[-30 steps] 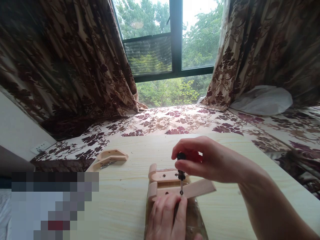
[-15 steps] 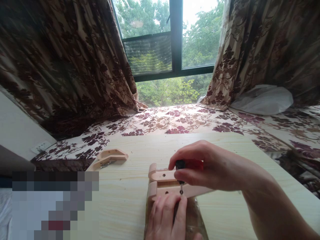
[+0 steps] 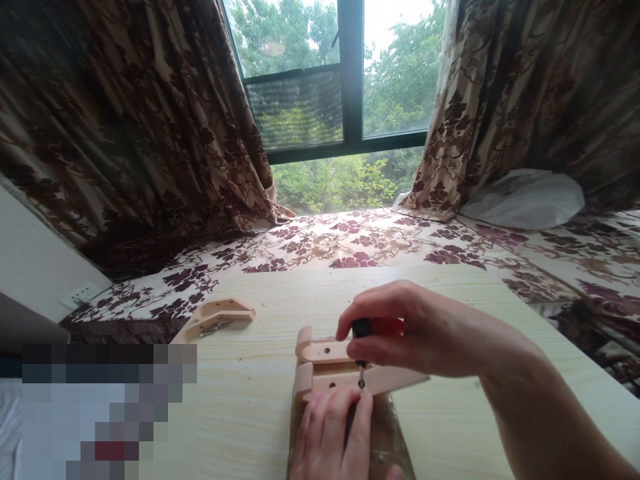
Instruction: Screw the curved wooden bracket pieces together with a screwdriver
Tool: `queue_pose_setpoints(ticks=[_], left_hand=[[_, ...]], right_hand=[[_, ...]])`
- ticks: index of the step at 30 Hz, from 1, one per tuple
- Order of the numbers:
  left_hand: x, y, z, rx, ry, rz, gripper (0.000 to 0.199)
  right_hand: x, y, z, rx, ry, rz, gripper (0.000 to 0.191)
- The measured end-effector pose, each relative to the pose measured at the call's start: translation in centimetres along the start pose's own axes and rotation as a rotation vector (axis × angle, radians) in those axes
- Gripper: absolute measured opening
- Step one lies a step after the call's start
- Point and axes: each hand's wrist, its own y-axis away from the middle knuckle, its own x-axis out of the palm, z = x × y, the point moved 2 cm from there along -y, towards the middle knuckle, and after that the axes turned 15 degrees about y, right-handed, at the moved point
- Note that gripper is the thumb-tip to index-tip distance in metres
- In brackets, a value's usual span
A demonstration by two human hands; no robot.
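Observation:
My right hand (image 3: 395,330) is closed around the black handle of a screwdriver (image 3: 361,330), held upright with its tip at a dark screw hole in a pale wooden piece (image 3: 395,385). Behind that piece lies a second wooden part (image 3: 315,351) with a dark hole near its rounded left end. My left hand (image 3: 333,433) lies with spread fingers on the near edge of the wooden piece, its fingertips beside the screwdriver tip. Under the wood and my left hand is a brownish block wrapped in clear plastic (image 3: 393,447).
The pale wooden table (image 3: 265,393) carries another angled wooden part (image 3: 225,310) at the back left, with thin metal screws (image 3: 215,328) beside it. Beyond the table are a floral cloth (image 3: 350,240), curtains and a window. A white bag (image 3: 530,200) lies at the right.

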Motion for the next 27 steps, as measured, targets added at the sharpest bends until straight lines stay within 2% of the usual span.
queue_pose_setpoints(ticks=[5, 8, 13, 19, 22, 25, 27], left_hand=[[0.05, 0.15, 0.06, 0.005, 0.012, 0.014, 0.041], [0.03, 0.12, -0.04, -0.022, 0.012, 0.021, 0.042], [-0.02, -0.08, -0.27, -0.043, 0.009, 0.018, 0.044], [0.04, -0.02, -0.28, -0.062, 0.027, 0.009, 0.043], [0.00, 0.05, -0.25, -0.060, 0.021, 0.028, 0.043], [-0.10, 0.00, -0.28, -0.053, 0.013, 0.024, 0.044], [-0.10, -0.07, -0.29, -0.051, 0.012, 0.029, 0.044]], right_hand=[[0.08, -0.33, -0.58, 0.094, 0.135, -0.096, 0.024], [-0.03, -0.16, -0.42, 0.066, 0.100, -0.080, 0.013], [-0.14, 0.08, -0.05, 0.021, 0.043, -0.038, 0.013], [0.12, -0.41, -0.65, 0.118, 0.176, -0.152, 0.022], [-0.01, -0.04, -0.45, 0.070, 0.105, -0.072, 0.012], [-0.23, 0.37, -0.10, 0.016, 0.019, 0.017, 0.016], [-0.28, 0.35, -0.07, 0.019, 0.015, 0.020, 0.013]])
